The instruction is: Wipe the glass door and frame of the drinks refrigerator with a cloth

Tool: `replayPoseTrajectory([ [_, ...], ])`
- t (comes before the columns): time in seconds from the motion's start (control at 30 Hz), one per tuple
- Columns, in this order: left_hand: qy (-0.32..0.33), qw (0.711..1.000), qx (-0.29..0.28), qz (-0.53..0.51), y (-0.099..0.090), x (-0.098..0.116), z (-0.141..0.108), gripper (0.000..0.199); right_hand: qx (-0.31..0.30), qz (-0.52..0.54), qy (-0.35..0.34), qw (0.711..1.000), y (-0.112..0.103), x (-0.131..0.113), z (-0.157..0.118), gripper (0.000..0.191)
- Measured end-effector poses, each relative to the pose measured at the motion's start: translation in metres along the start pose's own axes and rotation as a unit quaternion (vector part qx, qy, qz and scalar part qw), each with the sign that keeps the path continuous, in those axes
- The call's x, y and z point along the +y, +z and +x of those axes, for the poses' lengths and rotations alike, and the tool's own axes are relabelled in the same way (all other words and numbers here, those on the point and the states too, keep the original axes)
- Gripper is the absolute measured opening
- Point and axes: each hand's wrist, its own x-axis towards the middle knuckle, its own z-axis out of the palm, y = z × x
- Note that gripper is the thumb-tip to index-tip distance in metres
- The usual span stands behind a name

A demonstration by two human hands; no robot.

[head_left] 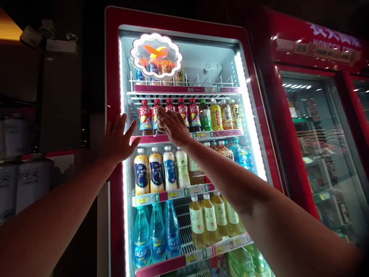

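A glass-door drinks cooler [110, 215] with a red frame stands in front of me. My left hand [119, 136] is open, fingers spread, against the left side of the door by the frame and the bright light strip. In front of the shelf of red-capped bottles [145, 117], my right hand [174, 125] presses toward the glass with its fingers together. A small beige piece that looks like a folded cloth [160, 120] shows under its fingertips, mostly covered by them. My right forearm hides part of the lower shelves.
Inside the cooler are milk-tea bottles [156, 169], blue bottles [157, 232] and pale yellow-green drinks [209, 217]. A glowing scalloped sign [156, 35] is on the upper door. Another red cooler [296, 154] stands at right; white containers [33, 181] are stacked at left.
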Motion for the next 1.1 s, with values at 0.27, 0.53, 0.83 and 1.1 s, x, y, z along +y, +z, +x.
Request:
replayPoseTrajectory([
  [0.27,-0.006,1.000,0.000,0.004,0.000,0.001,-0.001,0.078,-0.023,0.004,-0.045,0.999,-0.013,0.031,-0.014,0.050],
  [0.53,-0.012,1.000,0.009,-0.025,0.001,0.001,-0.001,0.076,0.003,-0.006,-0.012,1.000,-0.015,0.041,-0.030,0.048],
  [0.83,0.015,1.000,0.015,0.014,0.003,-0.002,-0.002,0.070,-0.023,-0.015,-0.010,1.000,-0.031,0.065,-0.032,0.051],
  [1.1,0.025,0.999,0.003,0.025,-0.002,-0.001,-0.001,0.069,-0.015,-0.004,-0.056,0.998,-0.033,0.086,-0.047,0.050],
])
